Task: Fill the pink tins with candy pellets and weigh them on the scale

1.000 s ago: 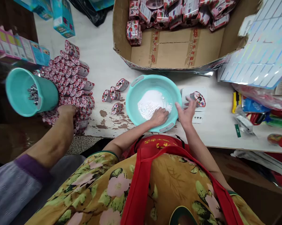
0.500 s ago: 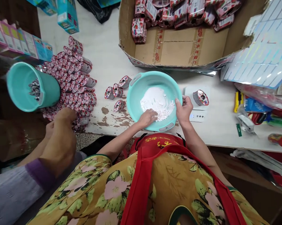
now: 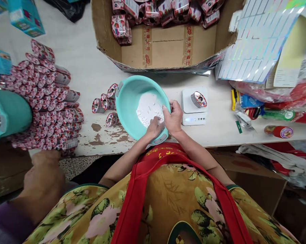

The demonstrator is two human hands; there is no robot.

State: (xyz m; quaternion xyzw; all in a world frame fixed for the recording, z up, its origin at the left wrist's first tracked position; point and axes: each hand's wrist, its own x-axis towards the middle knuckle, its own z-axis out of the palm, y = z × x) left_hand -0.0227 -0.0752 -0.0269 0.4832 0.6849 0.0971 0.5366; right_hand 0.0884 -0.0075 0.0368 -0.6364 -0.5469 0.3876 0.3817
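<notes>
A teal basin point(image 3: 126, 101) with white powder and small white pieces point(image 3: 149, 108) stands near the table's front edge, its right side raised. My right hand point(image 3: 172, 117) grips the basin's right rim, thumb over the edge. Inside the basin, at the near edge of the powder, my left hand point(image 3: 155, 128) has its fingers bent into the white pieces; whether it holds any is hidden. Just right of the basin, a small printed cup point(image 3: 199, 99) rests on a white scale point(image 3: 194, 119). Several similar cups point(image 3: 111, 119) stand to the basin's left.
An open cardboard box point(image 3: 168, 56) of printed packs lies behind the basin. Many stacked cups point(image 3: 53, 112) and a teal bucket point(image 3: 18, 110) are at left, beside another person's hand point(image 3: 44, 169). Shiny sheets point(image 3: 251, 44), a yellow cutter point(image 3: 234, 98) and a red jar point(image 3: 280, 131) lie at right.
The view has shifted right. The basin is now tilted, its right side lifted by my right hand. My left hand has moved closer to my right hand. The other person's hand is lower, off the stacked cups.
</notes>
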